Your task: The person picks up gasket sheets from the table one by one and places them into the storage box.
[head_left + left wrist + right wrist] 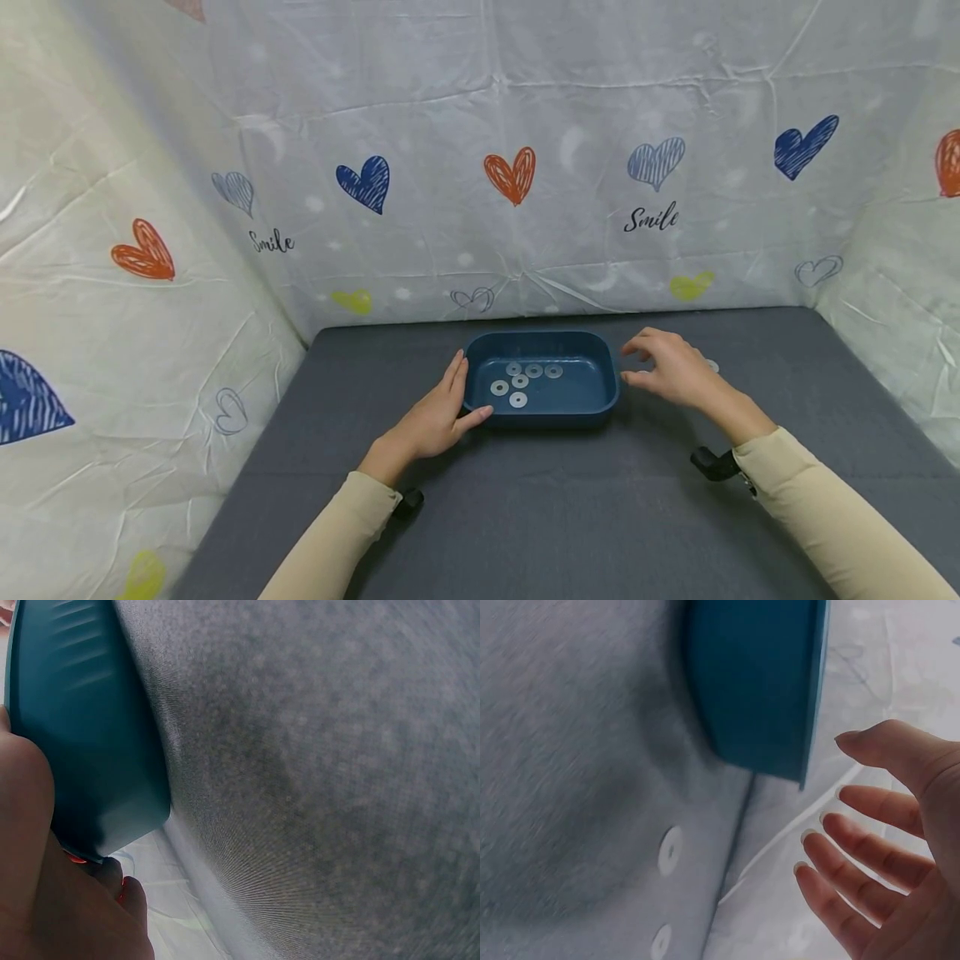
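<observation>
"Smile" on backdrop sheet [651, 218]

Open right hand [900, 847] beside tray [754, 682]

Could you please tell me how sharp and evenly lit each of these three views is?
Head view: sharp, soft even light, only a faint shadow under the tray. Left wrist view: very close, the left hand and tray side soft, the mat bulging with wide-angle distortion. Right wrist view: the mat smeared by motion blur, the right hand and washers somewhat clearer.

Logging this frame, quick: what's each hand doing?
Left hand: open, resting against the blue tray.
Right hand: open, empty, beside the tray.
</observation>
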`<move>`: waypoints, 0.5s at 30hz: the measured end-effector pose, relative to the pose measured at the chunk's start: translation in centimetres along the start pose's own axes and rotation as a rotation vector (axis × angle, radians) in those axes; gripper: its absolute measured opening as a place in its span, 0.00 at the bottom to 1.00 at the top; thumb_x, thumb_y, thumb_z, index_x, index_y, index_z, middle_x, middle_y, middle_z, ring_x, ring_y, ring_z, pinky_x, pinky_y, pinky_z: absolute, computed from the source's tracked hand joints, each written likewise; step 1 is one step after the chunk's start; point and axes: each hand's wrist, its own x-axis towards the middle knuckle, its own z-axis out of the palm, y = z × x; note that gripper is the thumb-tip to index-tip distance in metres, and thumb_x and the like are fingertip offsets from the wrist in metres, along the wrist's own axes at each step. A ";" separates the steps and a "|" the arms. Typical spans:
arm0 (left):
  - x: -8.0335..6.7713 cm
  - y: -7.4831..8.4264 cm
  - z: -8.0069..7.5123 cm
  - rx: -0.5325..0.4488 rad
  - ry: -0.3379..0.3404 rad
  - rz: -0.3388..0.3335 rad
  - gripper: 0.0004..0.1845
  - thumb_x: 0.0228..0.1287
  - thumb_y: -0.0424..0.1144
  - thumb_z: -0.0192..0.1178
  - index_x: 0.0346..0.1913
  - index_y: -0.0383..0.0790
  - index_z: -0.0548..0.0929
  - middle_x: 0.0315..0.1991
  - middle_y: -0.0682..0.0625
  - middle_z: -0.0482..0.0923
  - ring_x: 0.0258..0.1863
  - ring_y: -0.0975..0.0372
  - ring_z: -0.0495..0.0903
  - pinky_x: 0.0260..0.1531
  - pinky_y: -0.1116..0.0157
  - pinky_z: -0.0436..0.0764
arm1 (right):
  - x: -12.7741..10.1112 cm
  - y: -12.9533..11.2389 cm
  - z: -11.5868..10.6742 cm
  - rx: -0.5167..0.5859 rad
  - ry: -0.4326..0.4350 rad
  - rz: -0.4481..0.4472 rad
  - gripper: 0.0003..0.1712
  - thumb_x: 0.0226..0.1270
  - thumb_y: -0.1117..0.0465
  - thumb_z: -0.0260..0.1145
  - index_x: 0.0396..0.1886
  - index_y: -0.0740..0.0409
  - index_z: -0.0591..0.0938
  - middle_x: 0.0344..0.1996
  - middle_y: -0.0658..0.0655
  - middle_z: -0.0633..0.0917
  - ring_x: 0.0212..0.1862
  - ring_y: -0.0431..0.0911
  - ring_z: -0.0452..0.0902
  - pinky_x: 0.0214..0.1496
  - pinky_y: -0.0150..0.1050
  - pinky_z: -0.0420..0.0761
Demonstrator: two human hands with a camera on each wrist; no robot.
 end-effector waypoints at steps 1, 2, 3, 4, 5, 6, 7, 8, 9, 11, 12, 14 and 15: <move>0.0 0.0 0.0 -0.001 0.001 0.000 0.55 0.73 0.71 0.47 0.83 0.34 0.38 0.84 0.43 0.29 0.81 0.49 0.46 0.76 0.48 0.56 | -0.1 0.2 -0.1 0.001 -0.002 0.007 0.18 0.65 0.58 0.75 0.52 0.61 0.87 0.50 0.60 0.84 0.48 0.57 0.83 0.39 0.52 0.83; 0.0 0.0 0.0 -0.001 0.002 0.001 0.55 0.73 0.71 0.47 0.82 0.34 0.38 0.84 0.43 0.28 0.81 0.49 0.46 0.76 0.48 0.56 | -0.2 0.4 -0.1 0.002 -0.007 0.013 0.18 0.65 0.58 0.75 0.52 0.61 0.86 0.50 0.61 0.84 0.48 0.57 0.83 0.39 0.52 0.83; 0.0 0.0 0.0 -0.003 0.002 0.002 0.55 0.73 0.71 0.47 0.82 0.33 0.38 0.84 0.42 0.28 0.81 0.48 0.46 0.76 0.48 0.56 | -0.3 0.6 -0.2 0.004 -0.012 0.021 0.18 0.66 0.58 0.75 0.52 0.61 0.86 0.50 0.61 0.84 0.49 0.57 0.82 0.40 0.52 0.83; 0.0 0.1 0.0 -0.004 0.003 0.002 0.56 0.73 0.71 0.47 0.82 0.33 0.38 0.84 0.42 0.28 0.81 0.48 0.46 0.76 0.48 0.56 | -0.4 0.8 -0.2 0.004 -0.018 0.028 0.18 0.66 0.58 0.75 0.53 0.61 0.86 0.50 0.61 0.84 0.49 0.57 0.82 0.40 0.52 0.82; 0.0 0.1 -0.1 -0.004 0.003 0.002 0.56 0.73 0.71 0.47 0.82 0.33 0.38 0.84 0.42 0.28 0.81 0.48 0.46 0.76 0.48 0.56 | -0.5 1.0 -0.2 0.005 -0.025 0.034 0.19 0.66 0.58 0.74 0.53 0.62 0.86 0.50 0.62 0.84 0.49 0.57 0.82 0.41 0.53 0.82; -0.1 0.1 -0.1 -0.005 0.003 0.001 0.56 0.73 0.71 0.47 0.82 0.33 0.38 0.84 0.43 0.28 0.81 0.48 0.46 0.76 0.48 0.56 | -0.6 1.2 -0.2 0.003 -0.030 0.038 0.19 0.66 0.58 0.74 0.53 0.62 0.86 0.50 0.61 0.84 0.49 0.57 0.82 0.41 0.53 0.82; -0.1 0.1 -0.1 -0.006 0.004 0.001 0.56 0.73 0.71 0.48 0.82 0.33 0.39 0.84 0.43 0.28 0.81 0.48 0.46 0.76 0.48 0.56 | -0.7 1.4 -0.2 0.002 -0.034 0.039 0.19 0.67 0.58 0.74 0.53 0.62 0.86 0.49 0.61 0.84 0.48 0.56 0.82 0.41 0.53 0.82; -0.1 0.1 -0.1 -0.006 0.004 0.001 0.56 0.73 0.71 0.48 0.82 0.33 0.39 0.84 0.42 0.28 0.81 0.48 0.46 0.76 0.47 0.56 | -0.7 1.6 -0.2 0.001 -0.038 0.039 0.19 0.67 0.58 0.74 0.54 0.63 0.86 0.49 0.62 0.84 0.48 0.56 0.82 0.41 0.53 0.82; -0.1 0.1 -0.1 -0.006 0.004 0.001 0.56 0.73 0.71 0.48 0.82 0.33 0.39 0.84 0.42 0.28 0.81 0.48 0.46 0.75 0.47 0.56 | -0.7 1.7 -0.2 0.000 -0.040 0.039 0.19 0.67 0.58 0.74 0.54 0.63 0.86 0.49 0.62 0.84 0.48 0.56 0.81 0.41 0.53 0.82; -0.1 0.1 -0.1 -0.006 0.004 -0.001 0.55 0.73 0.70 0.48 0.82 0.34 0.39 0.84 0.43 0.28 0.81 0.48 0.46 0.76 0.47 0.56 | -0.8 2.0 -0.1 -0.001 -0.044 0.039 0.19 0.67 0.58 0.73 0.54 0.63 0.86 0.49 0.62 0.84 0.48 0.55 0.81 0.41 0.52 0.82; -0.1 0.1 -0.1 -0.005 0.003 -0.003 0.55 0.73 0.70 0.48 0.82 0.34 0.39 0.84 0.43 0.28 0.81 0.48 0.46 0.76 0.47 0.56 | -0.8 2.1 -0.1 -0.001 -0.046 0.040 0.19 0.67 0.58 0.73 0.54 0.63 0.86 0.49 0.63 0.84 0.47 0.55 0.81 0.41 0.52 0.82; -0.1 0.2 -0.1 -0.006 0.003 -0.002 0.55 0.73 0.70 0.48 0.82 0.34 0.38 0.84 0.43 0.28 0.81 0.48 0.46 0.76 0.47 0.56 | -0.9 2.3 0.0 0.001 -0.052 0.044 0.19 0.68 0.58 0.73 0.54 0.64 0.85 0.49 0.63 0.84 0.47 0.56 0.81 0.40 0.52 0.82; -0.1 0.2 -0.1 -0.007 0.001 -0.001 0.55 0.73 0.70 0.48 0.82 0.34 0.38 0.84 0.43 0.28 0.81 0.48 0.46 0.76 0.47 0.56 | -0.9 2.4 0.1 0.002 -0.054 0.046 0.19 0.67 0.58 0.73 0.54 0.64 0.85 0.49 0.63 0.84 0.47 0.56 0.81 0.40 0.52 0.82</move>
